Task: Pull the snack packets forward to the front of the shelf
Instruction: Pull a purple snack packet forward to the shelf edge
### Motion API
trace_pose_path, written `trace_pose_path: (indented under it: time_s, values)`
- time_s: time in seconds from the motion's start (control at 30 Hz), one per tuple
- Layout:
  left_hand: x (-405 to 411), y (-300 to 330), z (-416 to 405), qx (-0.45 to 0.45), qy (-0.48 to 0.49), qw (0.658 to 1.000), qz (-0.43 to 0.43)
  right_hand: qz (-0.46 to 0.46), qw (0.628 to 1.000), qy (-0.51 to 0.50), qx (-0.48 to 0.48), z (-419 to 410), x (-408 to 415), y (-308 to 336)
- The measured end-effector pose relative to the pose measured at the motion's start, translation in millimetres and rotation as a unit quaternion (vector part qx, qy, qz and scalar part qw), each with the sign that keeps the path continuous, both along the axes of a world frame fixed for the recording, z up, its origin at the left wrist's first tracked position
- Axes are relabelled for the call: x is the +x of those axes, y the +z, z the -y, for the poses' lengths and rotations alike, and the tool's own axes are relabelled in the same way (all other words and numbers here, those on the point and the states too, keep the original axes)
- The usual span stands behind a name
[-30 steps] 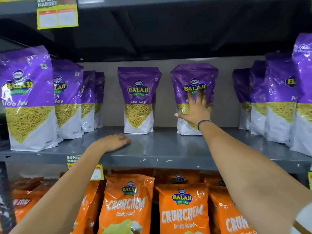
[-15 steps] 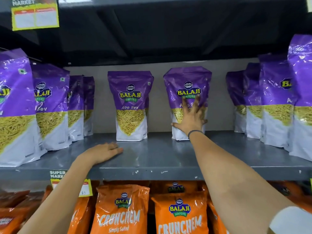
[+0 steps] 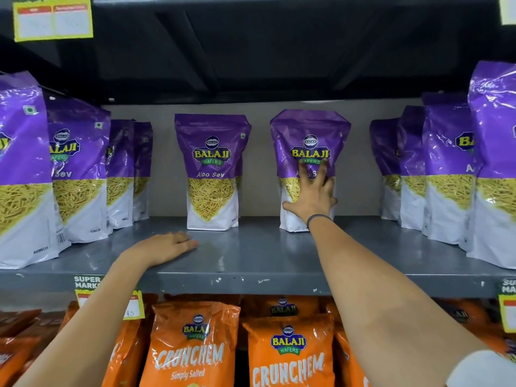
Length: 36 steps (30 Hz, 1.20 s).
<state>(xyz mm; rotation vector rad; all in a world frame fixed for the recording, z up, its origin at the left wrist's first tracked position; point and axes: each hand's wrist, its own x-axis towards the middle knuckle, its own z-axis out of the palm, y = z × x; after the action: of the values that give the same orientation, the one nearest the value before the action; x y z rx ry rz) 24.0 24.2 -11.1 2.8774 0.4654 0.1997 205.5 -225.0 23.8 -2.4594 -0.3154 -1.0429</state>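
Two purple Balaji Aloo Sev packets stand upright at the back of the grey shelf point(image 3: 251, 263): a left packet point(image 3: 212, 169) and a right packet point(image 3: 310, 135). My right hand point(image 3: 311, 196) lies against the front of the right packet with fingers spread; the fingers do not wrap around it. My left hand point(image 3: 164, 247) rests palm down on the shelf, in front of and left of the left packet, holding nothing.
A row of the same purple packets point(image 3: 78, 169) runs front to back on the left, another row point(image 3: 446, 169) on the right. Orange Crunchem packets point(image 3: 192, 344) fill the shelf below. A dark upper shelf point(image 3: 251, 51) hangs overhead.
My right hand slid down the right packet's front from the logo toward its middle. The packet and my left hand stay where they were. The view shifted slightly.
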Motion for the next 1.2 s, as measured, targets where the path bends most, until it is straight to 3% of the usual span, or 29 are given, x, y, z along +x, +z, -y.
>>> trace_pose_path:
  time_s: [1.2]
  values:
    - [-7, 2, 5, 0.018, 0.001, 1.000, 0.009, 0.017, 0.999, -0.026, 0.012, 30, -111, -4]
